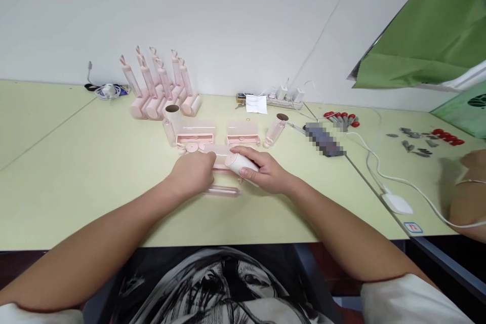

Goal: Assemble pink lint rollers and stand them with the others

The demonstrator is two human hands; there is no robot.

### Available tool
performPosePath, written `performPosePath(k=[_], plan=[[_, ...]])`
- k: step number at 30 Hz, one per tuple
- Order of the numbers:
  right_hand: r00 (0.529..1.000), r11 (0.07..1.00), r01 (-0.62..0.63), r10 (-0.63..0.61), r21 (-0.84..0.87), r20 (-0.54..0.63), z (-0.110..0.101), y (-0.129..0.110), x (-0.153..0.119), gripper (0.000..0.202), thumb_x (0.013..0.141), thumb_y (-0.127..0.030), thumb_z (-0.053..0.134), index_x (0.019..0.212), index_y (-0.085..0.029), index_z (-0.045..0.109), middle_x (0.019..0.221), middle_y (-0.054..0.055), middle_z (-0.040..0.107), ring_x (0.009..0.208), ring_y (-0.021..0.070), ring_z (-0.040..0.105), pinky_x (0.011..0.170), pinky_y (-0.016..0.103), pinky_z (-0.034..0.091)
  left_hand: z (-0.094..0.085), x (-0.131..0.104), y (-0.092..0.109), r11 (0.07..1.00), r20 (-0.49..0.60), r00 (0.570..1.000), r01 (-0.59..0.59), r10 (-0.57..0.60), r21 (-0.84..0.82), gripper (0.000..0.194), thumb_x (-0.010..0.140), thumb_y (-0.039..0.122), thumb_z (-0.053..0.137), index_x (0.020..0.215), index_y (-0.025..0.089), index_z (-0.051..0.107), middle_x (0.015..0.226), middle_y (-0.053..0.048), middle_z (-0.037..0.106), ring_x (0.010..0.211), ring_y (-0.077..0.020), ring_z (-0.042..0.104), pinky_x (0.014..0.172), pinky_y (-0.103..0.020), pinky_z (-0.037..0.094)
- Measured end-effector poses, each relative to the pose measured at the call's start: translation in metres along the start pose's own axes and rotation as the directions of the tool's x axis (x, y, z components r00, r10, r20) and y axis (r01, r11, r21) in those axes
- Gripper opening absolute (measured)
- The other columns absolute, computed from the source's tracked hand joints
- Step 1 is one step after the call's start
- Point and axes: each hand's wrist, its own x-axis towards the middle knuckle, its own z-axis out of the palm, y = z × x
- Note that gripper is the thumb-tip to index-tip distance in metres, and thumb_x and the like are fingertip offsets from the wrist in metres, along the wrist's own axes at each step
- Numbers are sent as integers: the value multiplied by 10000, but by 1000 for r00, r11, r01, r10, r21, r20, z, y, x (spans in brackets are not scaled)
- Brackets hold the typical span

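Observation:
My right hand (268,169) is wrapped round a white lint roller roll (243,164), which has a pale pink cap on its left end. Beside it, my left hand (195,172) is closed in a fist; whatever its fingers hold is hidden. A pink case (221,168) with a clear lid lies partly behind both hands. Just below the hands a clear pink handle (224,191) rests on the table. Small pink round caps (192,147) lie beyond my left knuckles. Two more open pink cases (195,138) with clear lids stand farther back.
Several lint rollers with upright handles (163,81) stand at the back left. Paper rolls (173,117) and handles flank the open cases. A phone (324,139), cables and a white charger (397,203) lie to the right. Another person's arm (469,195) rests by red-and-grey parts.

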Motion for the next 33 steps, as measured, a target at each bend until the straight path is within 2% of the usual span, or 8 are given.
performPosePath(k=[4,10,14,16,21,27,30,33], plan=[[1000,999,-20,20,-47,-7,-1,2,0,515,954,-423,555,1431,-238,510,1385,117,609,1191,267,629,993,431,501,0,2,-1,995,-20,1000,15,-17,-97,141,773,163,491,831,213,610,766,-91,694,704,-291,648,529,-321,348],[999,987,-10,2,-158,-48,-3,2,0,582,893,-464,637,1426,-257,525,1388,111,616,1209,275,628,995,421,510,-6,1,-5,962,-117,992,-68,38,-264,77,812,198,498,800,216,573,679,-26,639,625,-218,581,523,-302,314],[1000,975,13,-18,-221,-22,-3,-3,1,545,863,-448,680,1345,-210,594,1251,111,702,1065,252,695,909,367,543,-12,-6,-5,809,-306,944,-274,123,-520,248,875,299,514,1092,204,588,832,-2,689,650,-155,599,596,-273,420],[999,971,39,-41,-234,-5,-3,-5,1,515,866,-434,678,1318,-195,611,1199,105,725,1000,234,711,874,340,546,-15,-9,-4,710,-341,925,-353,168,-609,331,889,352,533,1182,205,583,946,-9,709,649,-124,608,621,-253,455],[997,965,77,-78,-250,6,-4,-7,1,479,859,-418,689,1283,-201,636,1144,88,743,956,228,713,835,326,539,-18,-12,-4,647,-280,929,-371,244,-667,292,885,369,558,1095,202,674,748,13,691,624,-121,617,602,-226,454],[999,963,49,-45,-265,21,-7,-5,1,482,851,-435,693,1282,-225,639,1144,76,746,952,230,711,819,333,537,-13,-7,-10,601,-248,929,-368,275,-710,300,840,314,605,1113,205,664,764,11,680,612,-114,611,595,-215,466],[998,959,62,-55,-277,31,-7,-4,0,491,848,-444,697,1282,-222,642,1133,81,750,946,232,713,814,333,538,-10,-5,-11,534,-241,927,-363,286,-764,274,829,311,630,1078,201,661,836,-6,696,681,-121,635,627,-213,487],[997,957,77,-71,-279,31,-6,-4,-1,487,851,-444,695,1268,-196,650,1116,96,753,925,233,717,810,333,538,-8,-4,-10,464,-204,936,-322,287,-825,232,814,323,662,1003,191,648,799,-6,684,703,-129,635,630,-216,494]])
